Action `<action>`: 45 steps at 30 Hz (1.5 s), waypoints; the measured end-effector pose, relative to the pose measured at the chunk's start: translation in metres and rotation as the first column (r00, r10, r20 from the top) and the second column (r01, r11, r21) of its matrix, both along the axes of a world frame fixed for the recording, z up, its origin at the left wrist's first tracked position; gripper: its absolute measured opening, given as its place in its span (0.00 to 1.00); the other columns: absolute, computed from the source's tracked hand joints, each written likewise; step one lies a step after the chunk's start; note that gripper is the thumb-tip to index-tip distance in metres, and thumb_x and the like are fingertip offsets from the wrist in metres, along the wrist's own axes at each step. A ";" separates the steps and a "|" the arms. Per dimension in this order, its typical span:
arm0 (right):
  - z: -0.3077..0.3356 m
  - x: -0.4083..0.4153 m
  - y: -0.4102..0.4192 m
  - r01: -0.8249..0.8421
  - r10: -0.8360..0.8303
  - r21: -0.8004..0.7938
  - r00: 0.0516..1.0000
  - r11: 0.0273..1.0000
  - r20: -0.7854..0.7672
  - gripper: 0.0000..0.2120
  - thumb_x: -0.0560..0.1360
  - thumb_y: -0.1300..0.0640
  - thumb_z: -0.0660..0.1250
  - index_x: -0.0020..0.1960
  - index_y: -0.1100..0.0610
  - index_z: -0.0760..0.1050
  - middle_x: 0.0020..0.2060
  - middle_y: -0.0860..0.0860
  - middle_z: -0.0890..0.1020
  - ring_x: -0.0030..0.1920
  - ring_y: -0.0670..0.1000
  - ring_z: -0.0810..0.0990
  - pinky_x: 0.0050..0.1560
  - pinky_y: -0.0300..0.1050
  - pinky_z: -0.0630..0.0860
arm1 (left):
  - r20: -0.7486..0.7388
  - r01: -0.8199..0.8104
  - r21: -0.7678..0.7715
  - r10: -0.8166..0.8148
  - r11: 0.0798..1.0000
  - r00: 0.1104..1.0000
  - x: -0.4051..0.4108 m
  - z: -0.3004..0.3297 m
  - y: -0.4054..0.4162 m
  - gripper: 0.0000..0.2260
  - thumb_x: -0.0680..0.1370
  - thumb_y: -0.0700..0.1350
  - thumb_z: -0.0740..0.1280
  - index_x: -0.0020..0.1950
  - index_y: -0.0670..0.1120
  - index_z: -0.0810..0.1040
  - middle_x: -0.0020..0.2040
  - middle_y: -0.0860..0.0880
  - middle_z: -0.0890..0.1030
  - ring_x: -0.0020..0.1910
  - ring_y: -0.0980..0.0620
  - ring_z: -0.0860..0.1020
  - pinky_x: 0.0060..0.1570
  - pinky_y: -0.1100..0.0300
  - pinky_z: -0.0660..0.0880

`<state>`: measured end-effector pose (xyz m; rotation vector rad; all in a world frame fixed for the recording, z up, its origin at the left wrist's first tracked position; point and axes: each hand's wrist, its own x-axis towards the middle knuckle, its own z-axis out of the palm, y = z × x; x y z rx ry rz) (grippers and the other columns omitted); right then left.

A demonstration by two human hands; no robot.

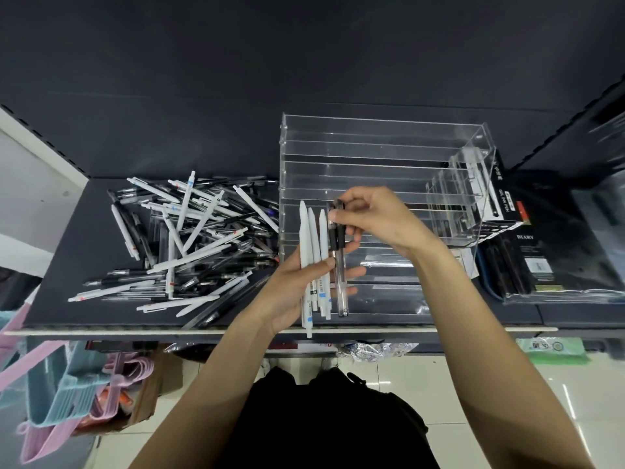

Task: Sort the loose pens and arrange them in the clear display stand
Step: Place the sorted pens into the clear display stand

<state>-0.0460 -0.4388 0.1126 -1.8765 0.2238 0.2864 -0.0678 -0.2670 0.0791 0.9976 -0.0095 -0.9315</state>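
A heap of loose pens (189,242), white ones and clear ones with black parts, lies on the dark shelf (67,252) at the left. To its right stands the clear display stand (382,157) with several stepped rows. My left hand (297,292) holds a bunch of white pens (309,245) upright in front of the stand, thumb across them. My right hand (375,218) pinches the top of a clear pen with a black cap (340,265) that lies beside the white ones in my left hand.
A smaller clear holder (456,198) sits in the stand's right part. Black boxes of pens and diaries (541,252) lie on the shelf at the right. Plastic hangers and baskets (61,384) hang below left. The shelf's front edge (203,331) runs across.
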 end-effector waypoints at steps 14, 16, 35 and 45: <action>0.020 0.001 -0.051 -0.149 0.196 -0.212 0.955 0.966 0.223 0.13 0.72 0.53 0.71 0.57 0.49 0.78 0.50 0.42 0.81 0.47 0.36 0.77 0.48 0.29 0.70 | 0.018 0.320 0.166 -0.328 0.933 0.945 0.027 0.016 -0.015 0.13 0.78 0.35 0.61 0.61 0.44 0.73 0.50 0.47 0.84 0.40 0.53 0.82 0.38 0.61 0.79; 0.022 0.006 -0.051 -0.219 0.274 -0.245 0.937 0.944 0.217 0.15 0.72 0.51 0.70 0.58 0.49 0.78 0.53 0.42 0.81 0.52 0.38 0.77 0.49 0.28 0.69 | 0.029 0.334 0.174 -0.344 0.926 0.939 0.030 0.018 -0.021 0.13 0.78 0.34 0.61 0.61 0.43 0.73 0.50 0.47 0.84 0.40 0.52 0.82 0.39 0.60 0.79; 0.038 0.022 -0.115 0.058 -0.070 0.040 0.885 0.998 0.461 0.04 0.76 0.61 0.65 0.46 0.53 0.77 0.37 0.44 0.83 0.39 0.43 0.80 0.42 0.35 0.76 | 0.255 0.270 0.271 -0.340 0.924 0.905 0.035 0.020 -0.049 0.14 0.80 0.37 0.59 0.63 0.51 0.69 0.51 0.51 0.84 0.43 0.54 0.82 0.41 0.63 0.77; 0.004 0.082 -0.101 0.290 -0.194 -0.138 0.860 0.947 0.472 0.04 0.73 0.62 0.70 0.44 0.54 0.77 0.35 0.45 0.81 0.36 0.42 0.79 0.46 0.38 0.77 | -0.092 -0.291 -0.018 0.288 0.957 0.953 0.039 0.007 -0.031 0.13 0.79 0.35 0.58 0.62 0.39 0.73 0.54 0.43 0.83 0.40 0.52 0.82 0.37 0.61 0.79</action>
